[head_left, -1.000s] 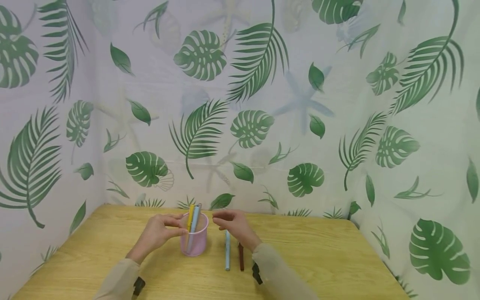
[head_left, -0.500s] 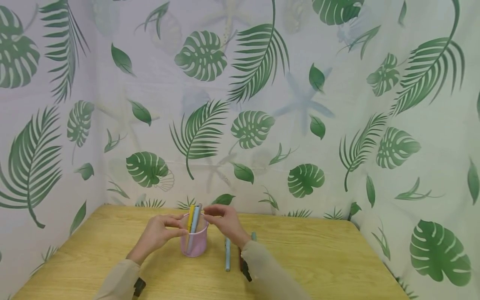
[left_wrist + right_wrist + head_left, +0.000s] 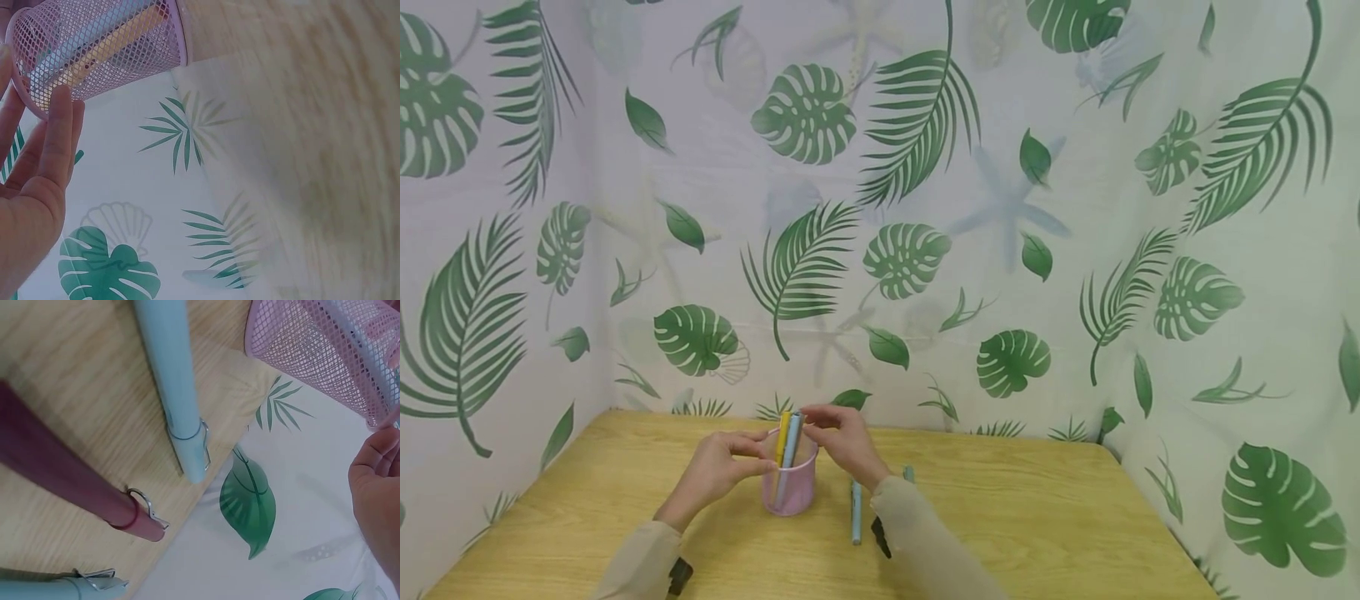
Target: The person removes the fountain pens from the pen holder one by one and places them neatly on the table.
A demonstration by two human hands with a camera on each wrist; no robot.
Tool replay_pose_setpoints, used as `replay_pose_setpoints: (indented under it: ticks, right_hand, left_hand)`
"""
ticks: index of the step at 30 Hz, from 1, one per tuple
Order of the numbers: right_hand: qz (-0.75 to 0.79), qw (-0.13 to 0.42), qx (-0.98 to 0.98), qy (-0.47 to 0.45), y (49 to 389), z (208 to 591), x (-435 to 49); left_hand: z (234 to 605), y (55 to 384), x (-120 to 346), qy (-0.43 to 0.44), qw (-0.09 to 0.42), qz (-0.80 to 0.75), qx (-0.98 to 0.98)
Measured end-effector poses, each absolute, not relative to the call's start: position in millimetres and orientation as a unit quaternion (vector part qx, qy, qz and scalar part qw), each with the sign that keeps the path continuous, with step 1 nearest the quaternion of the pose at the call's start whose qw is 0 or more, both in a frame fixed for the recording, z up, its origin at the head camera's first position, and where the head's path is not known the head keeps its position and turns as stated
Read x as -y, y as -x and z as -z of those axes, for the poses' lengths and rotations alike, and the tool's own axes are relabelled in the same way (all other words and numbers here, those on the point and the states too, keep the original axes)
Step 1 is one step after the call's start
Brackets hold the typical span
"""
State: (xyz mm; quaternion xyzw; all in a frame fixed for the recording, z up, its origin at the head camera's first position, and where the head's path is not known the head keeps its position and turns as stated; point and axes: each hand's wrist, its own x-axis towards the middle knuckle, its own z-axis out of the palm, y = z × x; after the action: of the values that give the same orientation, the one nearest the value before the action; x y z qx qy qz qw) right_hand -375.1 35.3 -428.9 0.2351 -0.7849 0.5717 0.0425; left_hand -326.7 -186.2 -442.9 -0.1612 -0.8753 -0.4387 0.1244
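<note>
A pink mesh pen holder stands upright on the table. A yellow pen and a light blue pen lean in it, with a greyish pen top close behind. My left hand grips its left side, thumb in front and fingers at the rim; in the left wrist view, that hand holds the rim. From the other side my right hand reaches over the rim, fingertips right by the pen tops. The right wrist view has this hand curled at the rim; I cannot tell whether it pinches a pen.
Right of the holder, a light blue pen lies on the wooden table. A maroon pen and a teal pen lie beside it, mostly under my right forearm in the head view. Leaf-patterned curtains border the table's back and sides.
My right hand has moved left, from beside the pen holder to its rim and the pen tops. The right sleeve now covers the maroon pen. My left hand stays in place.
</note>
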Motion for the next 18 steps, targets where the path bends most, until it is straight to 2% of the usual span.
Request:
replay_pose_setpoints:
  ticks: [7, 18]
  right_hand:
    - [-0.522, 0.058, 0.814, -0.247, 375.7, 427.7, -30.7]
    - [-0.514, 0.051, 0.820, -0.244, 375.1, 428.9, -31.9]
  left_hand:
    - [443.6, 326.7, 186.5, 0.161, 0.124, 0.433, 0.878]
    - [445.1, 326.4, 186.5, 0.166, 0.130, 0.425, 0.881]
